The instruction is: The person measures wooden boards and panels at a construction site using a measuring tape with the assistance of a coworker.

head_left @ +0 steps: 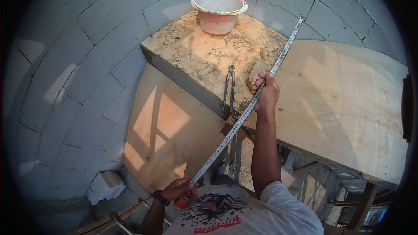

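Note:
A tape measure [227, 138] is drawn out in a long slanting line, its blade running from near my body up to the block wall. My left hand [177, 189], with a dark watch on the wrist, is closed at the lower end, by the red tape case [183, 199]. Farther up, my right hand [266, 92] grips the blade between thumb and fingers. Left of that hand, a pair of pincers [229, 88] lies on the stained board. A small wood block [257, 73] sits just beside my right fingers.
A pinkish bucket [220, 14] stands at the back of the stained wooden platform [174, 45]. Plywood sheets lie to the right [339, 100] and lower left [174, 122]. Grey block walls [87, 69] enclose the corner. Light blocks [106, 187] rest at lower left.

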The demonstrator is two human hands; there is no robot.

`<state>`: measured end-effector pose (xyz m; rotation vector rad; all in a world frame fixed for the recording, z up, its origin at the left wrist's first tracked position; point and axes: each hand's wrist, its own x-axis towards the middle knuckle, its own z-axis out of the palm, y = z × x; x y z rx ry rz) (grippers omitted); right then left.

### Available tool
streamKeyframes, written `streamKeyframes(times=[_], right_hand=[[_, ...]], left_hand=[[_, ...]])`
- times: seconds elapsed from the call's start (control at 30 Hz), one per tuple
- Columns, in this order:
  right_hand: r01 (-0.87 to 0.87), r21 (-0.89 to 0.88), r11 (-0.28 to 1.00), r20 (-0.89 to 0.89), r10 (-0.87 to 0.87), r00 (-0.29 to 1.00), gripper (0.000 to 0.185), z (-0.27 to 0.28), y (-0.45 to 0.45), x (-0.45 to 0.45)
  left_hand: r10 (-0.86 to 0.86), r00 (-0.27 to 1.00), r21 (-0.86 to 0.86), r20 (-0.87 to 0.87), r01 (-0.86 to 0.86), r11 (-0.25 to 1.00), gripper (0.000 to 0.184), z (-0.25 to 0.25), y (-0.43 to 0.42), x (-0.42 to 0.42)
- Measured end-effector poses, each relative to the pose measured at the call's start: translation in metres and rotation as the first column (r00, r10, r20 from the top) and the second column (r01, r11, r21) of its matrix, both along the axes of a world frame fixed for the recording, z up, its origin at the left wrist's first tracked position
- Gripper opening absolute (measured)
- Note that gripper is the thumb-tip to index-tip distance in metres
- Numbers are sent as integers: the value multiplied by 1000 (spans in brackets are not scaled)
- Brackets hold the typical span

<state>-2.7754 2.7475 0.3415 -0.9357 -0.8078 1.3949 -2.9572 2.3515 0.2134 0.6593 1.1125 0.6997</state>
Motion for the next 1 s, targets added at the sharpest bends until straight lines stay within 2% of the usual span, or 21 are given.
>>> streamKeyframes(times=[0.03,0.13,0.23,0.37,0.47,0.5,0.6,0.63,0.77,0.83,1.0], right_hand=[[4,-20,1000,-15,-4,1000,40,-2,12,-1],[26,-30,999,3,-26,1000,39,-9,29,-7],[14,-35,999,27,-13,1000,38,-23,28,-11],[-38,24,999,101,35,994,35,-37,4,-28],[-119,-7,993,161,119,980,34,-55,-31,-39],[-124,-3,992,186,122,975,32,-63,-46,-44],[-114,-59,992,364,128,922,33,-88,-78,-57],[-92,10,996,406,80,910,35,-101,-85,-61],[-66,5,998,633,48,773,37,-107,-115,-76],[-63,-2,998,697,47,716,37,-109,-121,-79],[-93,-76,993,792,117,599,37,-101,-125,-90]], left_hand=[[42,993,-71,107,-35,997,35,-9,-17,-6],[64,989,-221,133,-34,975,34,-31,-68,-24],[61,996,-333,68,-35,942,28,-55,-123,-46],[123,987,-293,100,-89,952,25,-41,-140,-63],[104,995,-227,5,-100,969,25,-29,-120,-70],[104,995,-166,-3,-103,981,32,-23,-110,-70],[99,995,-87,7,-98,991,33,-24,-79,-75],[89,996,-65,11,-88,994,33,-25,-68,-78],[38,998,6,48,-38,999,35,-18,-29,-88],[-17,997,28,69,15,1000,37,-16,-21,-96],[33,984,66,174,-45,997,32,-31,-43,-117]])
